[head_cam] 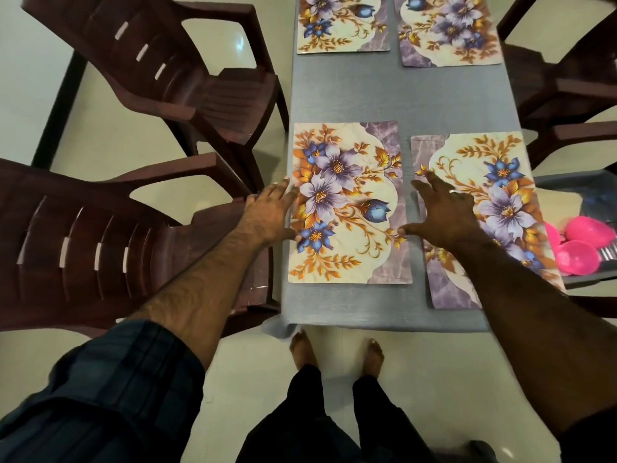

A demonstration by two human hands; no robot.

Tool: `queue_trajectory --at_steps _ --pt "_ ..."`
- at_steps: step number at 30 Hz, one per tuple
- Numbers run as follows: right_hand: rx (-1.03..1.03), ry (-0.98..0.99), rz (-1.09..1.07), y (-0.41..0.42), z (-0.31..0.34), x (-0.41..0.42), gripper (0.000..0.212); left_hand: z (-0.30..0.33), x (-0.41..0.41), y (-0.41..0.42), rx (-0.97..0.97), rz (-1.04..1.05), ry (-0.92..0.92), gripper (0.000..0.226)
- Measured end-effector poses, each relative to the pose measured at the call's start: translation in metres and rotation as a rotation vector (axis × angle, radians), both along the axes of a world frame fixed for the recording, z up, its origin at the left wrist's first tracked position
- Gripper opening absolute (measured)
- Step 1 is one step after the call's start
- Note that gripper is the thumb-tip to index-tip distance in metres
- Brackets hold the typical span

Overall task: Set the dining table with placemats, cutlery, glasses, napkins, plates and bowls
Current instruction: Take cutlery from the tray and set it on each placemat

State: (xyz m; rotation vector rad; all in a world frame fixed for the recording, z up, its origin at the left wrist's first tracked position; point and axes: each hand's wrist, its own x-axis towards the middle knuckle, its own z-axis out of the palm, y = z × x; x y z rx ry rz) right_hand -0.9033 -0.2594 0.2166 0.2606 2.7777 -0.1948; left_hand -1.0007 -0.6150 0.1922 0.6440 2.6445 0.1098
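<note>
On the grey table (pixel 394 95), left hand (pixel 272 213) and right hand (pixel 444 217), fingers spread, press the floral placemat (pixel 347 202) at its 9 and 3 o'clock edges.

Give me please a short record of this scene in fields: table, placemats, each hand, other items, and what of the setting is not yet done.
table: grey table, four floral placemats laid
near left placemat: flat, both hands at its side edges
left hand: fingers straight, touching the left edge
right hand: fingers spread, thumb on the right edge
near right placemat: flat, partly under the right arm
pink bowls: off the table, at right
not yet on table: cutlery, glasses, napkins, plates, bowls
</note>
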Motion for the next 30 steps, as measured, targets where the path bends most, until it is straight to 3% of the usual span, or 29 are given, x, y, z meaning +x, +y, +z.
queue_trajectory --at_steps 3,9,14,16,20,25,30 --pt "0.018 0.033 -0.032 0.032 0.021 0.019 0.109 0.023 0.013 0.037 0.054 -0.022 0.119 0.103" --pt "0.054 -0.09 -0.076 0.13 0.022 0.072 0.102 0.015 0.074 0.146 0.113 -0.126 0.08 0.104" --pt "-0.03 -0.103 -0.051 0.218 0.002 0.103 0.094 -0.008 0.115 0.235 -0.003 -0.122 0.009 0.107" --pt "-0.061 -0.118 -0.019 0.246 -0.005 0.113 0.102 -0.015 0.124 0.261 -0.039 -0.113 -0.008 0.108" --pt "-0.13 -0.15 0.072 0.277 -0.022 0.115 0.109 -0.024 0.13 0.285 -0.177 -0.117 -0.022 0.11" --pt "-0.073 -0.136 0.145 0.289 -0.036 0.102 0.114 -0.027 0.117 0.291 -0.278 -0.131 -0.013 0.126" --pt "-0.058 -0.137 0.193 0.295 -0.043 0.072 0.117 -0.021 0.092 0.298 -0.345 -0.136 -0.019 0.128"
